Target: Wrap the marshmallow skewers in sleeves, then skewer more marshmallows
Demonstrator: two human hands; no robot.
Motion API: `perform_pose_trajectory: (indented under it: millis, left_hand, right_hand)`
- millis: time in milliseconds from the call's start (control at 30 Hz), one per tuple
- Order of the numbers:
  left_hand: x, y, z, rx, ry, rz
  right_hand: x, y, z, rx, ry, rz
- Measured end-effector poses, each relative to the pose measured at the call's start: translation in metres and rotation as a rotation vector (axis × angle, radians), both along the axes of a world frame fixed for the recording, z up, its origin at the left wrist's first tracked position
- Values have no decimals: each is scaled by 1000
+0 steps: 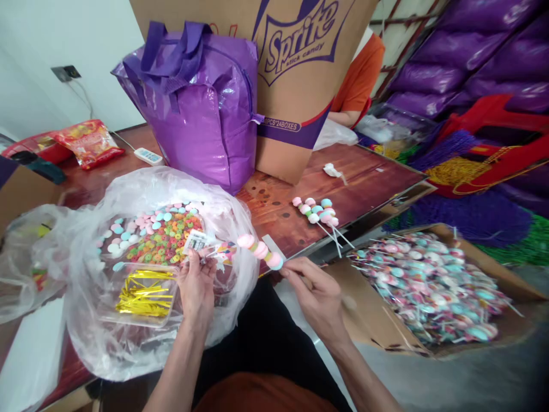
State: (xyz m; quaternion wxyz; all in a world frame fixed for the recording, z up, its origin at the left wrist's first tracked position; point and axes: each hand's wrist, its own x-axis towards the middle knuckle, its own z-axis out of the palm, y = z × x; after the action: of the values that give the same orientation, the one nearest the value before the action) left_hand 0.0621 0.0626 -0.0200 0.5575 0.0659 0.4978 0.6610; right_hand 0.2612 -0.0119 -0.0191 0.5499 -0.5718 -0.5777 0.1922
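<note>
My right hand [315,289] pinches the lower end of a candy skewer [260,250]. Pink, white and blue sweets are threaded along it, and it tilts up to the left. My left hand [198,283] is closed at the fingertips on a small clear printed wrapper [197,242], over the near right side of an open plastic bag. Loose pink, white and blue sweets [148,223] and ring candies [160,243] lie in that bag. Beside my left hand sits a clear tray [110,313] of gold twist ties [144,292].
Several finished skewers [317,212] lie on the wooden table [274,200]. A purple bag [197,126] and a tall carton [287,86] stand behind. At right, a cardboard box [364,306] holds many wrapped skewers [437,280]. A person in an orange sleeve [364,71] sits beyond.
</note>
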Motion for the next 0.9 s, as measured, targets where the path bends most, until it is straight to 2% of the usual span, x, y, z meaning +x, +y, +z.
perform_pose_trajectory:
  millis: [167, 333, 600, 767, 900]
  left_hand:
    - [1, -2, -4, 70, 30, 19]
    - [-4, -2, -9, 154, 62, 3]
    - [-14, -1, -12, 240, 264, -115]
    - [-20, 2, -16, 190, 186, -207]
    - [-22, 4, -20, 179, 181, -234]
  right_hand:
    - [3, -7, 1, 77, -199, 49]
    - [11, -10, 2, 20, -282, 126]
    - [25, -12, 3, -196, -248, 306]
    - [23, -10, -1, -297, -124, 344]
    - [22, -11, 0, -319, -150, 336]
